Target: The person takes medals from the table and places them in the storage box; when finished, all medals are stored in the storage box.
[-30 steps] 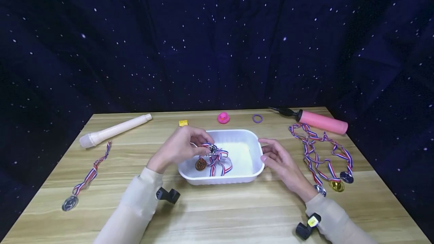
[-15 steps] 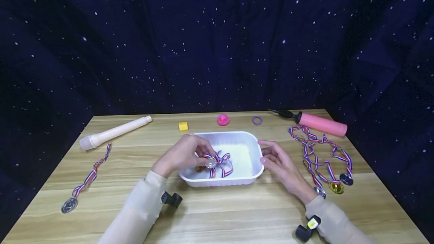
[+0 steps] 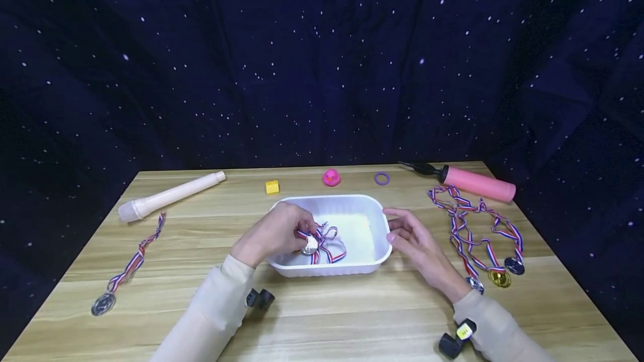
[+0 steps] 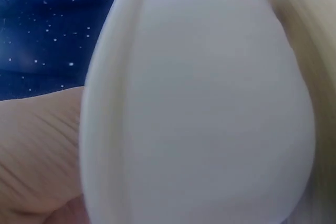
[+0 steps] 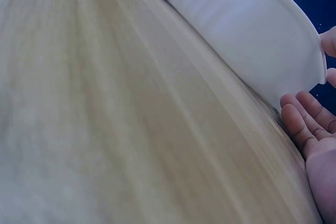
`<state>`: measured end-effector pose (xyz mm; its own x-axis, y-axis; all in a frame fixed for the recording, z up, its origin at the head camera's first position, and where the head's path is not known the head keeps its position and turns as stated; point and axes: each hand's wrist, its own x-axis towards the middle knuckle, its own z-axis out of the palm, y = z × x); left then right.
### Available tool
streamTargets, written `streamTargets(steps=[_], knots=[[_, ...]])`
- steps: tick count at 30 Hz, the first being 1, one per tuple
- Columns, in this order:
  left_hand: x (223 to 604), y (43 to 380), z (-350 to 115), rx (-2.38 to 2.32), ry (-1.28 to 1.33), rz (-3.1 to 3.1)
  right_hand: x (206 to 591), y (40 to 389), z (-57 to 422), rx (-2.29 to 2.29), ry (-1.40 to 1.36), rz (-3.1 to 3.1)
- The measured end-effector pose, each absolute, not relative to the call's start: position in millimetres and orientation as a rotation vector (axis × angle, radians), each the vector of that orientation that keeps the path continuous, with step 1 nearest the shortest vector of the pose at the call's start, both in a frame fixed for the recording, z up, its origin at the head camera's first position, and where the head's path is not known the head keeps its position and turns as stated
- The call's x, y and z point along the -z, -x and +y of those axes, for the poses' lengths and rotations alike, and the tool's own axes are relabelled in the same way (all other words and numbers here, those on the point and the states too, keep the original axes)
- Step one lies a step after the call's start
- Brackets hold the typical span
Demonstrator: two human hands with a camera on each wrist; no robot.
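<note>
My left hand [image 3: 279, 233] reaches into the white plastic tub [image 3: 347, 268], over its left end. Thumb and fingers pinch a silver medal [image 3: 310, 246] with a red, white and blue ribbon [image 3: 336, 256] lying in loops on the tub floor. A bronze medal seen earlier is hidden behind this hand. My right hand [image 3: 420, 244] touches the tub's right rim with thumb and forefinger tips; its other fingers [image 5: 296, 121] lie loosely beside the outer wall. In the left wrist view the tub's outer wall [image 4: 210, 98] covers the fingers.
Left lie a toy microphone [image 3: 171, 194] and a silver medal [image 3: 103, 304]. Behind the tub are a yellow block [image 3: 272, 187], pink rubber duck [image 3: 331, 177] and purple ring [image 3: 382, 173]. Right are a pink hand pump [image 3: 478, 183] and several medals, including a gold medal [image 3: 500, 279].
My left hand has moved slightly right and lower into the tub, with the silver medal turning face-on. The yellow block is uncovered and the bronze medal now hidden. My right hand stays put.
</note>
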<state>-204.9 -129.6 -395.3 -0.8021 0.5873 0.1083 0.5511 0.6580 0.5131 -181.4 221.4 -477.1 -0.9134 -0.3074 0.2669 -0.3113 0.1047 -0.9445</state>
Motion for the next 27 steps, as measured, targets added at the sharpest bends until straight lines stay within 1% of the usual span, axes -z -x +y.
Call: streamTargets(steps=[6, 12, 21, 27], knots=[[386.4, 201.2, -127.9, -0.756, -0.909, 2.871, 477.0, 181.8, 222.8, -1.994, -0.661, -2.320], [376.5, 199.7, -131.1, -0.732, -0.920, 2.915, 477.0, 182.5, 222.4, -2.005, -0.662, -2.316], [347.9, 192.1, -144.4, -0.955, -1.029, 2.950, 478.2, 181.8, 221.5, -1.998, -0.663, -2.322], [329.6, 187.1, -170.9, -1.143, -1.117, 3.011, 477.6, 182.0, 221.7, -1.993, -0.667, -2.321]])
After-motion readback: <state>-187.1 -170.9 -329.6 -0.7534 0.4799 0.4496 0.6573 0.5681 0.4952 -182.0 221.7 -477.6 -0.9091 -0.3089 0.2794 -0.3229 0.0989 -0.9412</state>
